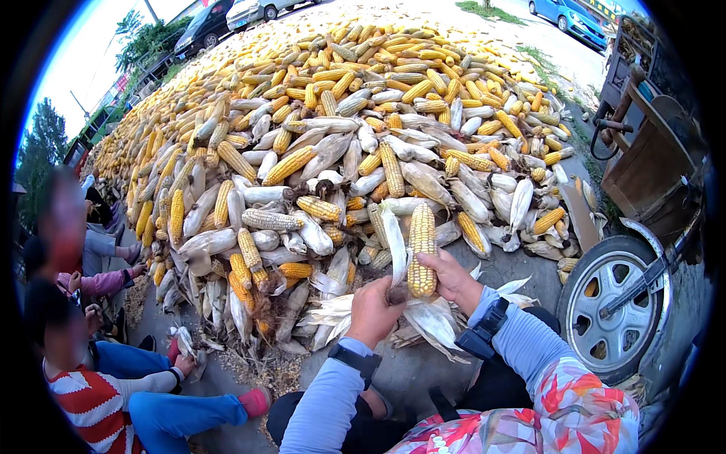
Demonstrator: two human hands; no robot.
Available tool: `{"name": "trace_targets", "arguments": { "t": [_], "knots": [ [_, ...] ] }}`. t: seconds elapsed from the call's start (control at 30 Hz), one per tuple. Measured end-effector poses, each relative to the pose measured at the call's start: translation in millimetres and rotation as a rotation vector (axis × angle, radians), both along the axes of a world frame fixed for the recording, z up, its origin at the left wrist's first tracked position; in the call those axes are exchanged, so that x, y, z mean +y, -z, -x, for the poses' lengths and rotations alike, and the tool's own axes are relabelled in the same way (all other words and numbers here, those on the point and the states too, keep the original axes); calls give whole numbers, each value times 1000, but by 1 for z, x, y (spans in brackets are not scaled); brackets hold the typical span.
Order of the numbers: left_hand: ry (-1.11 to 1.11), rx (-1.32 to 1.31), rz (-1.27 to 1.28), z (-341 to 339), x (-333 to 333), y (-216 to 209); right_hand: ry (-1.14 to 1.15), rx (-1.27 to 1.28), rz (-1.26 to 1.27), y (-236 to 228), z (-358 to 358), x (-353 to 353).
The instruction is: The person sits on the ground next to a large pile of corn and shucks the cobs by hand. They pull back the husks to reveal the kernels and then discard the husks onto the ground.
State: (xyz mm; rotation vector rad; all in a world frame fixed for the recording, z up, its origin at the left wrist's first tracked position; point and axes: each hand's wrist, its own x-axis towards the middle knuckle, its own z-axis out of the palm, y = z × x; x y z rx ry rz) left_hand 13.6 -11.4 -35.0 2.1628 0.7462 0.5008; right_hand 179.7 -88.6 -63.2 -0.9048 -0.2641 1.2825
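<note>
The yellow corn cob (422, 253) is held up in front of the person, between the two hands and over the near edge of the pile. Its long axis runs near to far, almost straight ahead, with the near end down by the hands. The right hand (454, 281) is the closer one: it grips the cob near that end, thumb pressed on the right flank (its other fingers are mostly hidden). The cob thus lies just left of the right hand, and to the right and far side of the left hand (376, 312). The left hand is closed, thumb and fingers pinching a pale husk strip (394, 240) that stands up along the cob's left side; whether these fingertips also touch the cob, I cannot tell. More loose husk (432, 324) spreads below the near end.

Beyond is the big corn pile (363, 98), bare yellow ears mixed with husked ones. On the left, a co-worker in a red-and-white top (85, 408) sits beside it; on the right stands a spoked wheel (616, 310).
</note>
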Motion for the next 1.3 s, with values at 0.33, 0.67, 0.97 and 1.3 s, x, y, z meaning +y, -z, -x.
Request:
{"name": "trace_targets", "arguments": {
  "t": [0.33, 0.67, 0.97, 1.3],
  "knots": [
    [-403, -33, -221, 35, 64, -29, 155, 241, -120, -1, -17, 2],
    [-425, 73, -240, 48, 67, -37, 291, 209, -150, -8, -29, -5],
    [-389, -3, -226, 54, 56, -72, 216, 37, -97, -16, -24, -11],
    [-447, -11, -92, 69, 69, -56, 206, -191, -54, -32, -21, -3]
  ]
}}
